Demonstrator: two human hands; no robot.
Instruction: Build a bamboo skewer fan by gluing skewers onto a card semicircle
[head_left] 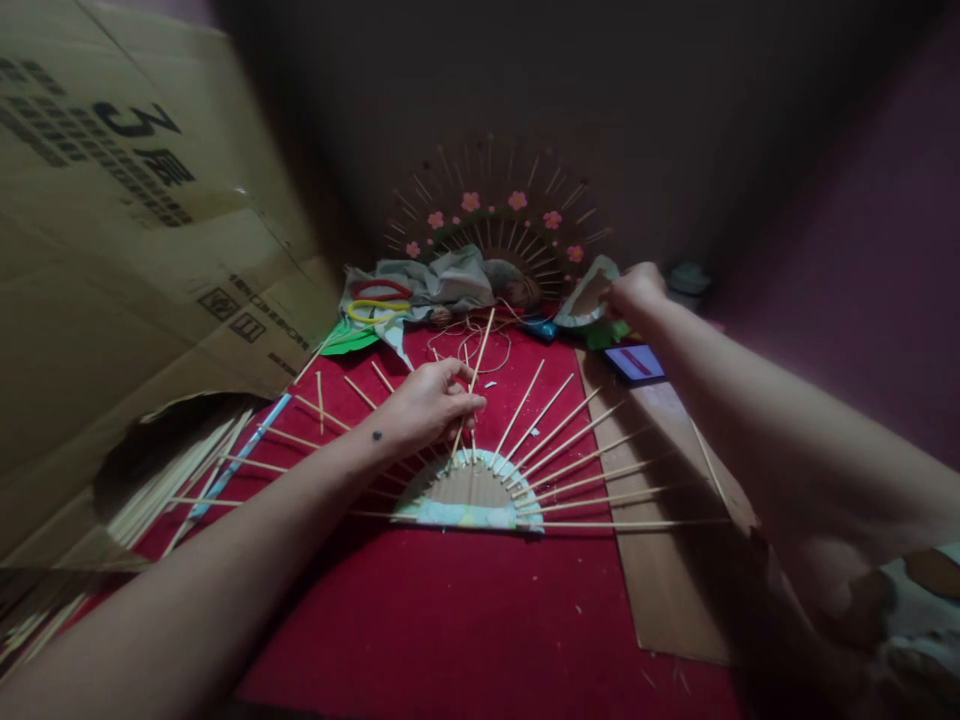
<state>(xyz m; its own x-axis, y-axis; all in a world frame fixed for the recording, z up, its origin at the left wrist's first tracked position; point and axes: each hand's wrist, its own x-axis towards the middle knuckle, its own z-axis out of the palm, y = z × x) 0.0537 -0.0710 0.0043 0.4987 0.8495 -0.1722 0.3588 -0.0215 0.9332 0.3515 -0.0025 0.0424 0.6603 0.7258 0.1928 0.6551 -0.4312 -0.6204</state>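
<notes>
1. Red surface point(450, 620): spreads from centre down to 6 o'clock, carrying the work; small pale scraps about.
2. Cardboard box point(150, 300): fills 9 to 11 o'clock, black printing on its side; ragged hole low down, bundled pale sticks point(176, 480) visible through it.
3. Brown board point(660, 580): lies flat at 4 o'clock, partly under the fanned sticks.
4. Fanned sticks point(559, 427): radiate from the half-disc at centre, tips reaching from 9 round through 12 to 3 o'clock.
5. Decorated fan point(517, 225): stands at 12 o'clock against the dark backdrop, pink flowers across it.
6. Half-disc point(469, 490): just below centre, towards 6 o'clock, straight edge nearest the wearer; brown middle, pale patterned rim.
7. Grey cloth point(457, 278): crumpled, 11 to 12 o'clock.
8. Left hand point(439, 400): just above the half-disc, pinching a slanted stick point(484, 345), its lower end at the curved rim.
9. Right hand point(637, 290): at 1 o'clock, fingers curled at the edge of a pale-rimmed piece point(589, 298); cannot tell whether they grip it.
10. Scissors point(379, 300): red and yellow handles, 11 o'clock, by the grey cloth.
11. Lit device point(636, 363): 2 o'clock, below the right hand.
12. Blue object point(546, 329): small, 1 o'clock, beside thin string point(508, 350).
</notes>
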